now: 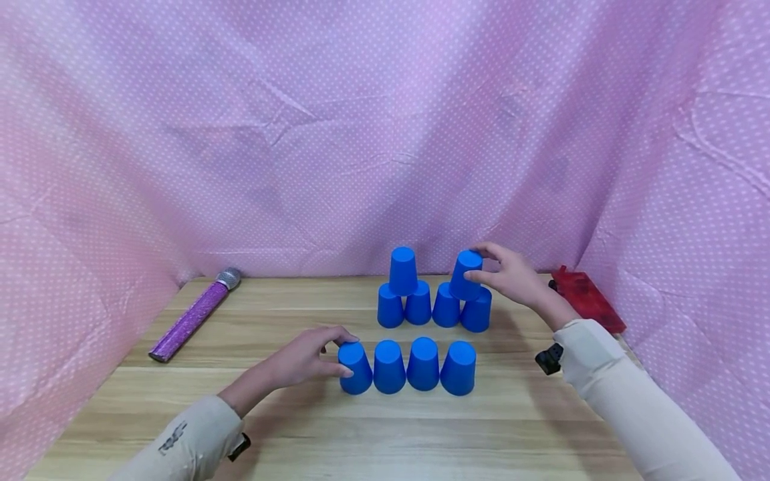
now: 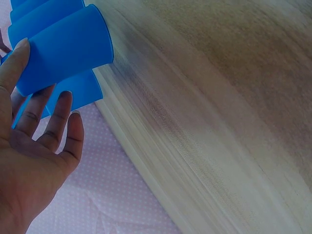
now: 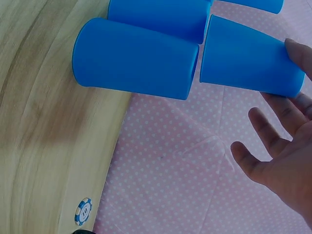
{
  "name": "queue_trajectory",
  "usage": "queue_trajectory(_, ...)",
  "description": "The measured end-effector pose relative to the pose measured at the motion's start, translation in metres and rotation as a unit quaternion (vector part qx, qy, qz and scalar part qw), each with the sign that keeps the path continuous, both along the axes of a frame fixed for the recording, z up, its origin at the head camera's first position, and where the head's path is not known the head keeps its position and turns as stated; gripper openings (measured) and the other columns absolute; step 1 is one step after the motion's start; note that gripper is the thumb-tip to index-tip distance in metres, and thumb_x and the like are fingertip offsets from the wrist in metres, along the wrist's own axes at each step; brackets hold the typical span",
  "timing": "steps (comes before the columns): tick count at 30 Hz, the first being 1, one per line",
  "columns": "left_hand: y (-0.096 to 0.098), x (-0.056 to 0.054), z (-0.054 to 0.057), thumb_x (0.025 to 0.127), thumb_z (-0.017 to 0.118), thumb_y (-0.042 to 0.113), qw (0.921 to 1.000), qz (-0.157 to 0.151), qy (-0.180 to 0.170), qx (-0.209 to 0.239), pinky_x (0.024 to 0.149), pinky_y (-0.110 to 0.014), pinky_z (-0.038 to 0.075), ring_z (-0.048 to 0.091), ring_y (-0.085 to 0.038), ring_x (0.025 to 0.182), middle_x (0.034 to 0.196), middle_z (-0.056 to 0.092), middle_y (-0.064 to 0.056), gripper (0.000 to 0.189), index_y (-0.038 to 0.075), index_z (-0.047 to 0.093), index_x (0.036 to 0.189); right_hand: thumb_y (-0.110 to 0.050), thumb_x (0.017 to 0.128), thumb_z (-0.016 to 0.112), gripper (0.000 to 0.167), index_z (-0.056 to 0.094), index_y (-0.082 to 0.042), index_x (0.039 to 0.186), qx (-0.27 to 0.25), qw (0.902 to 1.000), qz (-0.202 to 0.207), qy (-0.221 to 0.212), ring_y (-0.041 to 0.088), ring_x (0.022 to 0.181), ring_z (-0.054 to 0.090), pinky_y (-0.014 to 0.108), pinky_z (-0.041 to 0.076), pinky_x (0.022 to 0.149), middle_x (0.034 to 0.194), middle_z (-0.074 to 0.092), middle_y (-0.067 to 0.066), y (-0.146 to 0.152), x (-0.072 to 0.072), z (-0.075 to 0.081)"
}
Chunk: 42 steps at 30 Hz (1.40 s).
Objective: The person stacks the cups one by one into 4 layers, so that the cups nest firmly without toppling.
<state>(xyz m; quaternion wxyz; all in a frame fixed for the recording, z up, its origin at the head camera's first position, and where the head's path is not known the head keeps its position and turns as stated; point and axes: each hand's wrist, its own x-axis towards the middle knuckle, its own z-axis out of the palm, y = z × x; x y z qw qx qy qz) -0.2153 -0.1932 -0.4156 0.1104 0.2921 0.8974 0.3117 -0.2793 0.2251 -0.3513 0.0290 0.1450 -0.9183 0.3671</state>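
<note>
My right hand (image 1: 508,276) pinches an upside-down blue cup (image 1: 464,277) between thumb and fingers, right over two more blue cups at the back. In the right wrist view that cup (image 3: 248,57) sits at the base of the lower one (image 3: 134,61). Left of it, another blue cup (image 1: 403,272) rests on a pair of cups. My left hand (image 1: 307,359) has thumb and index finger on either side of the leftmost cup (image 1: 356,371) in the front row. Beside that cup stand three more upside-down cups, the nearest (image 1: 389,369) close by.
A glittery purple microphone (image 1: 195,314) lies at the table's left. Near the right edge is a red object (image 1: 586,297), partly behind my right arm. The right wrist view shows a poker chip (image 3: 83,211) by the wooden table's (image 1: 421,434) edge. Pink dotted cloth (image 1: 361,133) surrounds the table.
</note>
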Motion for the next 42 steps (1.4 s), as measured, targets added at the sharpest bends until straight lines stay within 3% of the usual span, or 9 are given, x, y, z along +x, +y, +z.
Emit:
queue_trajectory(31,0.0004,0.0,-0.002,0.087,0.076,0.046,1.0,-0.004,0.005,0.0,0.092,-0.047,0.052,0.061,-0.019,0.115,0.12,0.068,0.006,0.049,0.025,0.061,0.129,-0.042,0.095,0.067,0.063,0.045,-0.013,0.146,0.003,0.9998,0.003,-0.02,0.045,0.141,0.041,0.073,0.034,0.107,0.146,0.053,0.018,-0.0013,-0.0028,0.0001)
queue_trajectory(42,0.0013,0.0007,0.0013,0.085,0.078,0.044,0.9999,0.008,-0.009,-0.004,0.095,-0.047,0.051,0.059,-0.018,0.117,0.121,0.067,0.007,0.05,0.025,0.061,0.128,-0.042,0.095,0.066,0.064,0.043,-0.013,0.147,0.003,0.9998,0.002,-0.022,0.045,0.141,0.041,0.073,0.035,0.107,0.147,0.052,0.019,-0.0004,-0.0044,-0.0013)
